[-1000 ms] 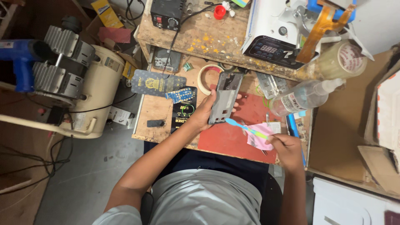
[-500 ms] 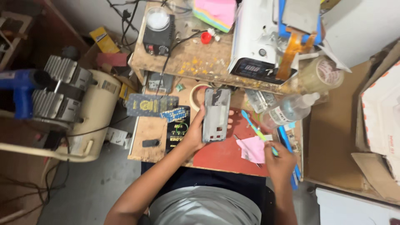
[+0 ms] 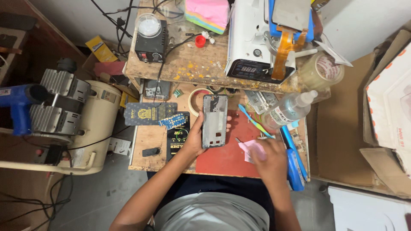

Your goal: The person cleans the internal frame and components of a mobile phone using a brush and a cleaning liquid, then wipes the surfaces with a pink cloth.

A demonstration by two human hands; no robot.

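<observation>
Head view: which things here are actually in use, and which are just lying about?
In use:
left hand holding grey phone frame
right hand on pink cloth
red work mat

Lying about:
clear spray bottle
tape roll
stacked pastel sponges
cream air compressor

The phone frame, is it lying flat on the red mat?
No, the left hand holds the phone frame up above the red mat, fingers wrapped around its edges.

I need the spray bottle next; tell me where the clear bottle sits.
In the head view the clear bottle lies on its side at the right of the bench, just below the white machine and above the right hand.
</observation>
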